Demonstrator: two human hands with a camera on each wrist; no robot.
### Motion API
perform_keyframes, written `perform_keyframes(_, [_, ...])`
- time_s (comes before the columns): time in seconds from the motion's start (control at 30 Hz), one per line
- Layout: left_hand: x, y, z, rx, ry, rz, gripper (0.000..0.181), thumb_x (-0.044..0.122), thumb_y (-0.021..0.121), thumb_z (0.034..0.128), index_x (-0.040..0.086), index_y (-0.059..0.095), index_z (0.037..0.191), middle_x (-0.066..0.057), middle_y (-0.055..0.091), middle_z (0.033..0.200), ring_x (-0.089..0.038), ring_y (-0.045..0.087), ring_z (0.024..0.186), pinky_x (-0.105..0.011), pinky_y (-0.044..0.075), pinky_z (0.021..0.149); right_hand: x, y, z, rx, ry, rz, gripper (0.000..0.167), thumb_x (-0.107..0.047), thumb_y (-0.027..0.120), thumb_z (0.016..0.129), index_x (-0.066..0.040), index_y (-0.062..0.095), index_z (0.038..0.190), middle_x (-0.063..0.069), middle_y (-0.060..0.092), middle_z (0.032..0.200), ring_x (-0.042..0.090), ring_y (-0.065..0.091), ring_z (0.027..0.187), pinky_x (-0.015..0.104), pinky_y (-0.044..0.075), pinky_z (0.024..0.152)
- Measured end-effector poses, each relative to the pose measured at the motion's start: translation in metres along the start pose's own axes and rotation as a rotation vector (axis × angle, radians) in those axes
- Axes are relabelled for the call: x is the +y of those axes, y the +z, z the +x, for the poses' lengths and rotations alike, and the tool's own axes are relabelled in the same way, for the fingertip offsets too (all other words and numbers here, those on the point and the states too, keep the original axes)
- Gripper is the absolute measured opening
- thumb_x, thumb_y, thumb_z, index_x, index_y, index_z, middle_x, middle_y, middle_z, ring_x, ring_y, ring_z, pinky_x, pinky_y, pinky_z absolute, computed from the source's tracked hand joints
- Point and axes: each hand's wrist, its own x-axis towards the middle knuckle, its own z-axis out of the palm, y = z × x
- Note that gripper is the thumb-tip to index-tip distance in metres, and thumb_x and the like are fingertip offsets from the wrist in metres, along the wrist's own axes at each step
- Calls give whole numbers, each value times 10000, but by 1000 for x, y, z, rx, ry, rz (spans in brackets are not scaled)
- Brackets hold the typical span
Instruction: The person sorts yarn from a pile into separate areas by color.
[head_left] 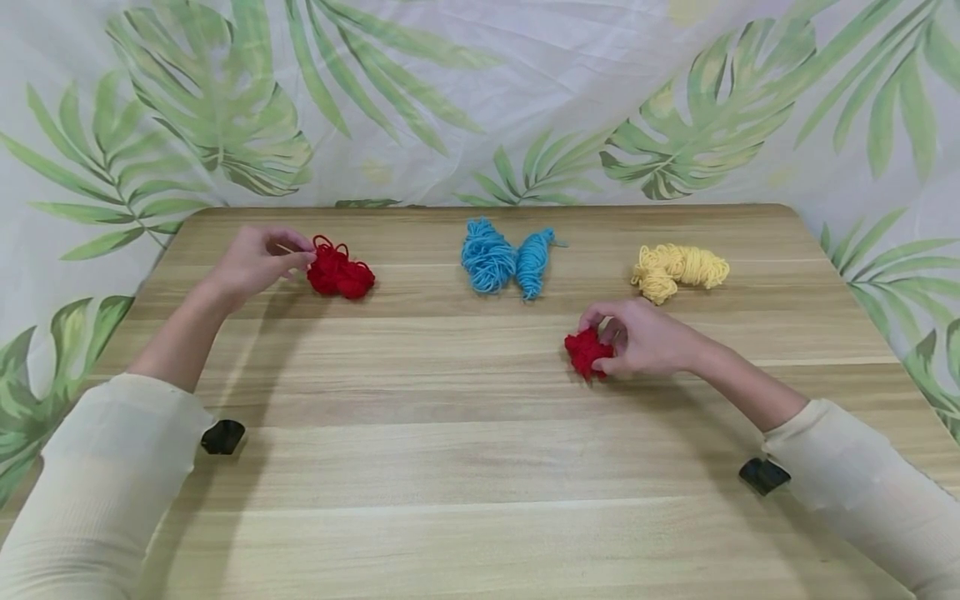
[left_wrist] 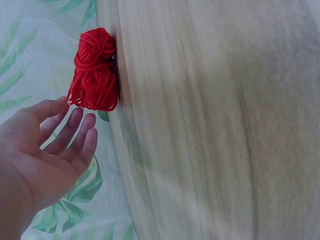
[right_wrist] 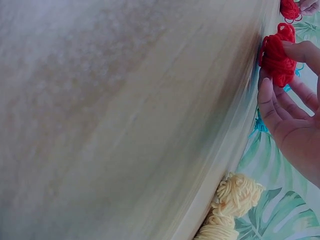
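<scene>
On the left of the table lies a red yarn bundle (head_left: 341, 273) with loose loops on top. My left hand (head_left: 258, 260) pinches its near-left edge between thumb and forefinger; in the left wrist view the other fingers of that hand (left_wrist: 52, 142) hang loosely below the yarn. A smaller red yarn bundle (head_left: 587, 353), right of the table's middle, is held by my right hand (head_left: 647, 337), thumb on one side and fingers on the other. The right wrist view shows this bundle (right_wrist: 279, 57) between the thumb and fingers.
Two blue yarn bundles (head_left: 487, 257) lie side by side at the back middle. Yellow yarn (head_left: 686, 267) lies at the back right, behind my right hand. A leaf-print cloth (head_left: 555, 75) hangs behind the wooden table (head_left: 450, 467). Black devices (head_left: 222, 437) show beside both sleeves.
</scene>
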Motion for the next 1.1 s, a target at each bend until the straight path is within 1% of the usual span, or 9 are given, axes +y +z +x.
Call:
perform_keyframes(0.2, [3,-2,-3,54,4,39,345,174,737,974,-84,666,1192,96,724,955,32,642,798,-221,537,687,-2,0,2,4,-9,-10,349,-13,842,779,-23,670,1083,70,716,957,165,669,786,284,548,654])
perform_keyframes(0.37, [5,-2,-4,50,10,42,368,178,748,964,-76,674,1220,79,736,993,96,628,810,-161,516,706,-4,0,5,8,-26,-23,354,-24,846,790,-5,666,1093,65,725,936,168,666,785,300,562,665])
perform_keyframes(0.43, [5,-1,-4,43,12,36,375,169,747,964,-76,672,1238,16,749,1042,107,631,817,-137,509,713,-5,0,6,9,-31,-27,354,-28,846,792,0,665,1096,71,726,936,171,670,790,306,569,673])
perform_keyframes(0.5, [6,-1,-4,35,11,35,385,164,745,965,-70,668,1261,-97,744,1140,117,628,828,-127,508,721,-7,1,8,10,-36,-29,355,-34,845,795,3,665,1099,74,727,936,173,674,797,315,573,681])
perform_keyframes(0.57, [6,0,-4,29,11,39,398,160,742,967,-67,661,1284,-199,703,1244,128,618,839,-120,508,726,-9,1,10,11,-37,-29,357,-31,842,796,7,664,1102,81,727,935,179,676,805,322,575,686])
perform_keyframes(0.67, [6,0,-3,21,9,49,418,160,738,971,-61,647,1313,-276,636,1340,142,600,854,-109,501,730,-12,2,12,15,-42,-39,364,-38,842,796,6,666,1112,82,730,933,179,680,809,326,577,690])
perform_keyframes(0.8, [6,1,-3,9,6,54,458,171,739,969,-57,624,1349,-274,610,1381,129,584,893,-97,489,739,-15,5,17,18,-45,-44,369,-43,841,796,-1,668,1119,84,732,939,180,685,815,330,581,695])
perform_keyframes(1.03, [8,2,-4,3,12,54,502,174,756,956,-56,603,1374,-255,600,1403,102,568,931,-88,482,751,-21,10,26,8,-37,-5,393,-44,838,807,24,656,1148,120,721,955,206,678,824,372,591,720])
perform_keyframes(1.1, [8,2,-4,3,13,52,509,174,760,953,-57,600,1376,-254,598,1404,41,601,985,-89,484,755,-24,11,29,5,-30,-3,403,-44,837,809,27,656,1162,121,719,956,208,675,819,371,590,726])
